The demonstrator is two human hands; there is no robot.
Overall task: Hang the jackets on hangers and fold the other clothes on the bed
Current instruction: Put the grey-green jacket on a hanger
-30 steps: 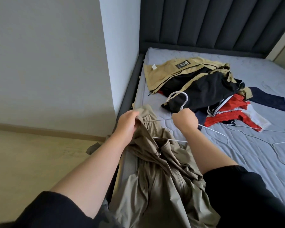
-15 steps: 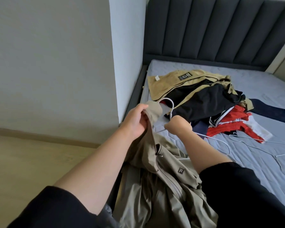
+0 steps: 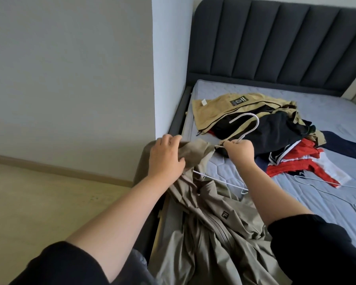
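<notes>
A khaki jacket (image 3: 220, 229) hangs from the bed's left edge toward me. My left hand (image 3: 165, 156) grips its shoulder fabric, pulled up over one end of a white wire hanger (image 3: 248, 125). My right hand (image 3: 239, 151) pinches the hanger's neck just under the hook; the other end of the hanger pokes out bare below my right wrist. A heap of clothes (image 3: 275, 132) lies farther up the mattress: a tan jacket on top, then black, red, white and navy pieces.
The grey mattress (image 3: 327, 202) has two more white wire hangers (image 3: 337, 194) lying at the right. A dark padded headboard (image 3: 275, 44) stands behind. A white wall corner (image 3: 171, 64) and wooden floor (image 3: 49, 202) lie left of the bed frame.
Both hands have risen with the hanger and jacket. The jacket's shoulder has been drawn up over the hanger's left end, and the hook now stands higher above my right hand.
</notes>
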